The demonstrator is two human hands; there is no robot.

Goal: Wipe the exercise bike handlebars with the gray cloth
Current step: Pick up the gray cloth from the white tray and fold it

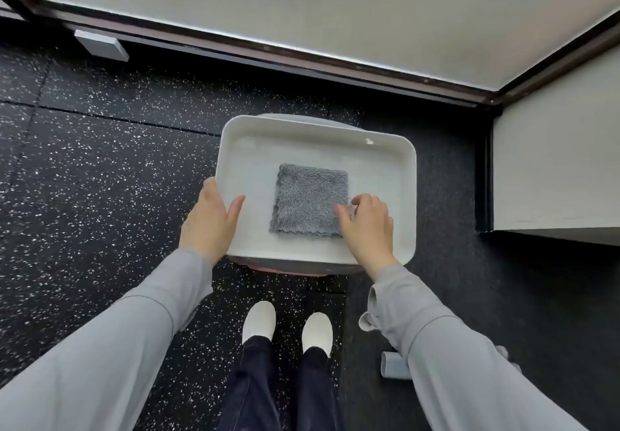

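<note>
Gray cloth in a white tray, both hands on it

The folded gray cloth [310,200] lies flat in the middle of the white tray [379,148]. The left hand [209,219] clasps the tray's left rim; the right hand [367,222] pinches the cloth's right edge, grip closed on it.

I have a single view, from the camera on the person's head, so nothing overlaps with a second one. It looks steeply down and a little forward. The left hand [211,217] and right hand [367,226] sit mid-frame at arm's length, the shoes [258,321] below them, the wall base [268,51] beyond them. Wide-angle bending curves the edges.
</note>
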